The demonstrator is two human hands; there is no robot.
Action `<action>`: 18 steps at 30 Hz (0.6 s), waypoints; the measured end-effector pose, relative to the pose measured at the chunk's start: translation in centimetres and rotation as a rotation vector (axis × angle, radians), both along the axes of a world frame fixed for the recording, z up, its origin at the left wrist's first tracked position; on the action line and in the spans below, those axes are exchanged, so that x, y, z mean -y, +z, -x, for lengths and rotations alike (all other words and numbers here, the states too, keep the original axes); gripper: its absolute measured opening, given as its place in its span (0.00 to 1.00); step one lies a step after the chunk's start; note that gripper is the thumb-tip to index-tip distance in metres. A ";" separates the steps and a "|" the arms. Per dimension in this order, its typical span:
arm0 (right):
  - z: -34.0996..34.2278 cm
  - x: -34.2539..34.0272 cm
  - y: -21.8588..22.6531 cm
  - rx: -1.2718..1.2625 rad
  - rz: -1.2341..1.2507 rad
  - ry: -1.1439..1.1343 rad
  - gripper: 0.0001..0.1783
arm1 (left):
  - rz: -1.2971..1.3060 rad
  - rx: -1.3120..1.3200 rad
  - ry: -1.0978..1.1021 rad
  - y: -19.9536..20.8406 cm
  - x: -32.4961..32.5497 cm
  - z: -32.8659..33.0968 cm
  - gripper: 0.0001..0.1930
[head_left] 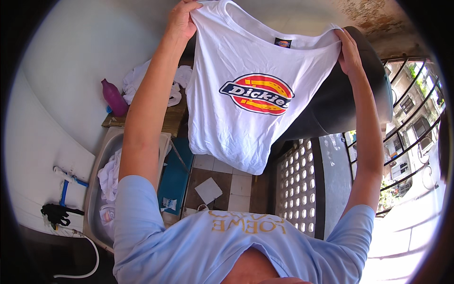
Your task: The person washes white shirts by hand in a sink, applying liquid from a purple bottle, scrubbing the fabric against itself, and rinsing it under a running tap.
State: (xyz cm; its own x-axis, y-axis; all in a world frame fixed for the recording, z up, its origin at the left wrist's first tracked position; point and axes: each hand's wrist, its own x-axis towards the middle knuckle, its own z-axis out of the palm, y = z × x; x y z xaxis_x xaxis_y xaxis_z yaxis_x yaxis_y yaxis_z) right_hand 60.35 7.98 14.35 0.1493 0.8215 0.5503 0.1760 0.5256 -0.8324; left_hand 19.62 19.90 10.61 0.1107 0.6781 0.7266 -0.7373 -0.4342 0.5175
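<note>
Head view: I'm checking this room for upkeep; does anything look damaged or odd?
Yes: a brown, blotchy patch mars the otherwise pale surface at upper right, perhaps damp or peeling. The white shirt looks merely creased.

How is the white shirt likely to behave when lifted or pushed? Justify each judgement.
The white shirt is probably floppy: it sags between the left hand and the right hand. It seems light for its size, since it hangs from its shoulders alone. Pushed, it would likely crumple rather than resist, given its wrinkled cloth.
</note>
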 end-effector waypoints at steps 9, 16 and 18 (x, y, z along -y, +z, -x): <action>-4.9 1.9 0.8 0.293 0.060 0.007 0.09 | 0.010 -0.098 0.104 -1.5 0.9 -0.8 0.21; -0.8 6.0 1.1 0.542 -0.104 -0.316 0.17 | -0.066 -0.190 0.093 0.0 0.8 -0.3 0.20; -1.8 5.9 0.9 0.385 -0.260 -0.341 0.15 | -0.113 -0.163 0.156 0.2 1.6 -0.3 0.19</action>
State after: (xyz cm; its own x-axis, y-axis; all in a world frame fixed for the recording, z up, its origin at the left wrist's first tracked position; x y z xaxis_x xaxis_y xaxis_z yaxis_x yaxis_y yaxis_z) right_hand 62.11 2.07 15.25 0.1309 0.5921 0.7951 0.6363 0.5648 -0.5254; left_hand 19.96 18.32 10.85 0.1330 0.6112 0.7802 -0.5678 -0.5982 0.5654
